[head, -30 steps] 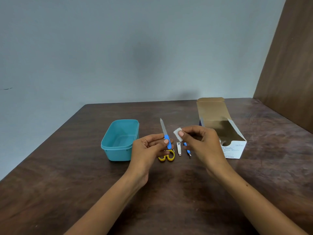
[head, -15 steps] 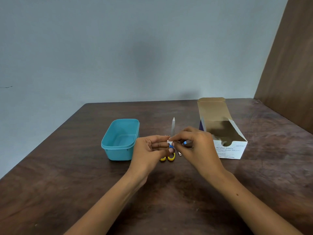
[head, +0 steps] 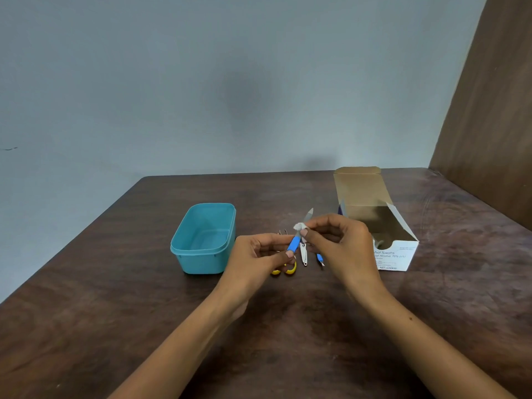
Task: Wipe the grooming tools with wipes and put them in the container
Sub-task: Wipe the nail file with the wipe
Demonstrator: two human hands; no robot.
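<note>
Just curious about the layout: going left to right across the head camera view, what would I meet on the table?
Teal container → left hand → nail file → right hand → alcohol swabs box.

The tub [head: 203, 239] sits on the table [head: 86, 326], left of everything else. Just right of the tub is the left hand [head: 253, 257], holding the file [head: 299, 233] by its handle above the table, its tip slanting up and away to the right. Right of that, the right hand [head: 336, 243] pinches a wipe [head: 299, 226] around the file's blade. Beneath the hands, right of the tub, lie the scissors [head: 289, 269], then the clipper [head: 303, 254], then a small tool [head: 320, 259]. The box [head: 385, 240] stands farthest right of the tub, flap open toward the wall [head: 230, 82] behind.
</note>
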